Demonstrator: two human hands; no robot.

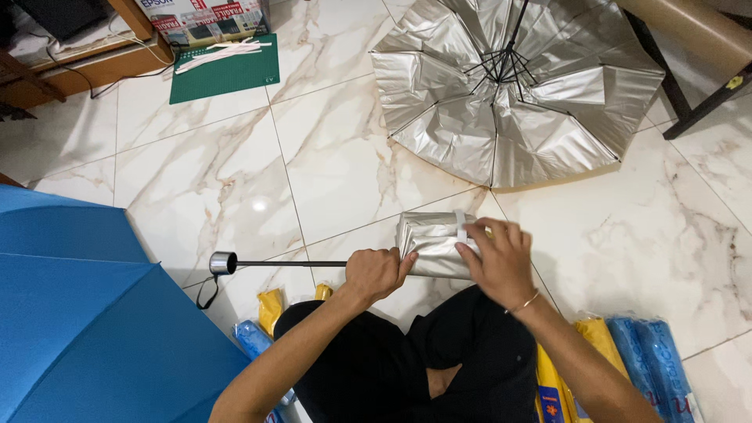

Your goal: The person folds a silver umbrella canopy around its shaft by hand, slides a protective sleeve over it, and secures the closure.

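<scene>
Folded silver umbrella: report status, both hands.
Left hand gripping folded silver umbrella at shaft end. Right hand on its strap. Open silver umbrella beyond, apart.

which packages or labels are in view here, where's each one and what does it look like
Printed cardboard box: top left on the floor behind the green cutting mat; rectangular, white with red and dark label patches.
Yellow plastic-wrapped packs: on the floor by the person's left knee; long, narrow.
Blue plastic-wrapped packs: bottom right on the floor; long, tubular, glossy.
Yellow plastic-wrapped pack with a small orange and blue label: bottom right beside the blue ones; long.
</scene>
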